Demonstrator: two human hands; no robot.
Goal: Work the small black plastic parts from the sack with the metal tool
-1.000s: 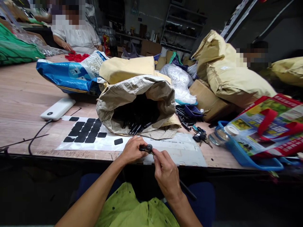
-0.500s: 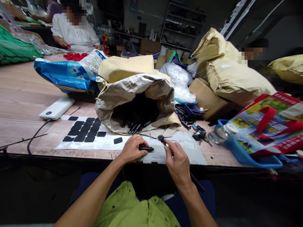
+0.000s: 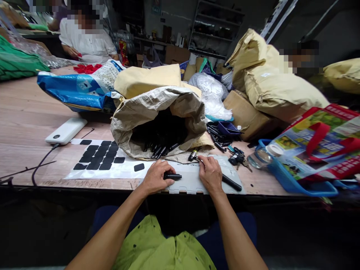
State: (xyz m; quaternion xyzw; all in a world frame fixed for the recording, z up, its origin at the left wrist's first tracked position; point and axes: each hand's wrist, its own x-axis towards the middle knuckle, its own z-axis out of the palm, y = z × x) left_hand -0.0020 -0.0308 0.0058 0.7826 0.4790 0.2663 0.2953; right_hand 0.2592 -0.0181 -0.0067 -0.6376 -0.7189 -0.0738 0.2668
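My left hand [image 3: 157,176] rests at the table's front edge, its fingers closed around a short black cylindrical piece [image 3: 174,176] that points right. To the right, my right hand [image 3: 210,173] has its fingers on the thin shaft of a hammer [image 3: 231,182]. The hammer lies low over a grey board [image 3: 187,180], its small head [image 3: 193,155] on the far side and its black handle sticking out toward the near right. Just beyond my hands a woven sack [image 3: 126,131] gapes toward me, with several black pen-like pieces [image 3: 160,150] in its mouth.
A white sheet [image 3: 112,174] with black rounded stickers [image 3: 97,159] lies left, near a power bank [image 3: 66,131]. On the right are keys [image 3: 237,157], a bottle [image 3: 260,159], a blue basket [image 3: 303,189] and a colourful bag [image 3: 317,146]. A person in white [image 3: 87,41] sits across the table.
My right hand has moved forward and tipped the hammer down flat toward the board; its handle now rests over the table. My left hand stays with the black piece.
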